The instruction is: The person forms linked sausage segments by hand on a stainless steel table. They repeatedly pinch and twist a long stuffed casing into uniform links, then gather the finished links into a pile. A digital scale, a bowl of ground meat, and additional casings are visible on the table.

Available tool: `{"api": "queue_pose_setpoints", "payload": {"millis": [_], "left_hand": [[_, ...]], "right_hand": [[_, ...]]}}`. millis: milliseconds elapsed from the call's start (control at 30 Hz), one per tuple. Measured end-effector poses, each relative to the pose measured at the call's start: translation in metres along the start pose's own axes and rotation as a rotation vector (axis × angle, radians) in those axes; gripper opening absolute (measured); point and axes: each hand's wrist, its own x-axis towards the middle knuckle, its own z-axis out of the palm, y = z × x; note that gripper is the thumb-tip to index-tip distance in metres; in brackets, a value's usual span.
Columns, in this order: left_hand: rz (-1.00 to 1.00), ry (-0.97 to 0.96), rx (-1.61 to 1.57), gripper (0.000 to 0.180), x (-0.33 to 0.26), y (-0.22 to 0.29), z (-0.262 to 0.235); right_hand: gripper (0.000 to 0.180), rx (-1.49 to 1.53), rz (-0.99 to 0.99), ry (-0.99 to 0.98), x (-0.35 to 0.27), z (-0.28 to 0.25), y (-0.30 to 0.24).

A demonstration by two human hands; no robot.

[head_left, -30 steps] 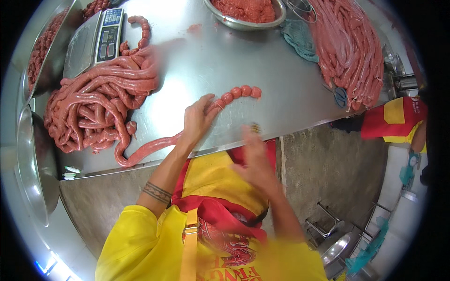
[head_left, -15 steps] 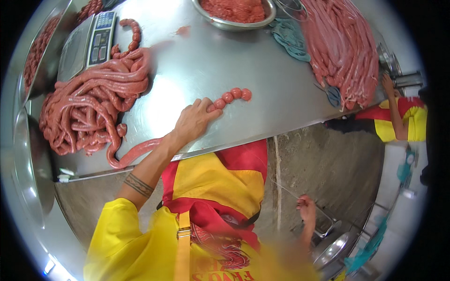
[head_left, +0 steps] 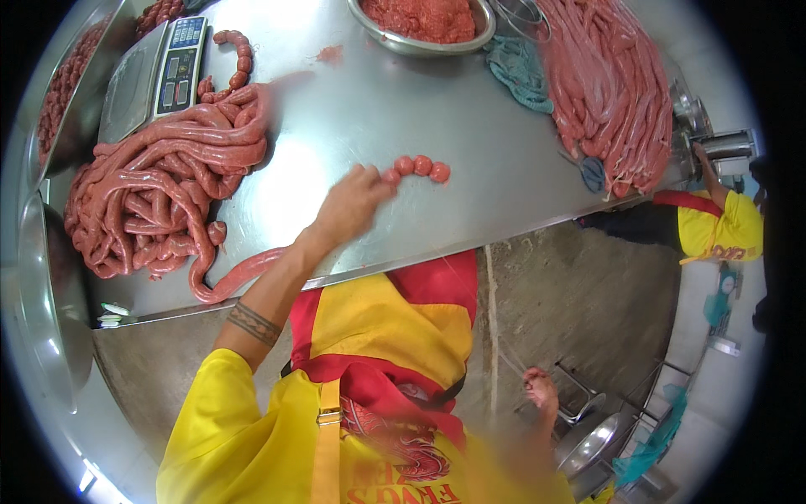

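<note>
My left hand (head_left: 354, 202) is closed around a raw sausage on the steel table, its fingers pinching just behind a short chain of small round links (head_left: 421, 165). From under my left forearm the long untied sausage (head_left: 243, 273) runs back to a large coiled heap of filled casing (head_left: 159, 185) at the left. Out to the right, below the table's edge, my right hand (head_left: 540, 386) is closed on a thin pale string (head_left: 508, 357). That string stretches up toward the table and my left hand; its far end is too faint to follow.
A digital scale (head_left: 172, 76) and metal trays (head_left: 59, 277) stand at the left. A bowl of minced meat (head_left: 420, 21), a teal cloth (head_left: 520, 71), hanging-length sausages (head_left: 609, 92) and scissors (head_left: 592, 174) lie across the far and right side. A co-worker (head_left: 718, 223) stands at right.
My left hand has shifted slightly away from me, and the nearest links under its fingers have moved with it. My right hand has dropped a little and to the left, still on the string.
</note>
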Motion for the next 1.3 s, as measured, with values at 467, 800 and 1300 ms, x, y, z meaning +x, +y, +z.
{"api": "queue_pose_setpoints", "payload": {"millis": [467, 800, 1300], "left_hand": [[-0.526, 0.23, -0.602, 0.056, -0.032, 0.018, -0.011], [-0.67, 0.265, -0.343, 0.027, -0.028, 0.019, 0.003], [-0.151, -0.009, -0.228, 0.068, -0.054, 0.003, -0.035]], "right_hand": [[0.045, -2.25, -0.825, 0.445, 0.235, 0.414, -0.207], [0.042, -1.473, -0.413, 0.387, 0.007, 0.28, -0.053], [0.065, 0.273, -0.785, 0.057, 0.152, 0.126, -0.223]]}}
